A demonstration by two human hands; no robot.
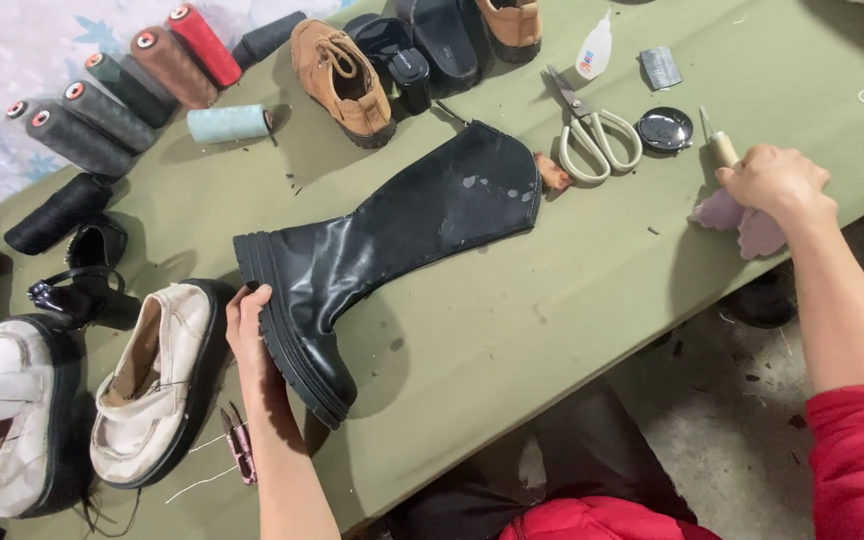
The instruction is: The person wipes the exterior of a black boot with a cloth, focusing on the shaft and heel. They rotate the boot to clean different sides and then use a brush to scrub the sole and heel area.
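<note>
A tall black boot (392, 235) lies on its side on the green table (552, 300), sole toward me, with pale smudges near the top of its shaft. My left hand (249, 335) grips the thick ridged sole at its left side. Far to the right, my right hand (777, 185) is closed over a pale pink cloth (747, 225) on the table, next to a wooden-handled tool (720, 148).
A pair of cream shoes (157, 380) with black soles sits at the left. Thread spools (122, 95) line the far left edge. A tan shoe (342, 80), scissors (592, 135), a round black tin (666, 129), a glue bottle (595, 48) and small snips (239, 445) lie around.
</note>
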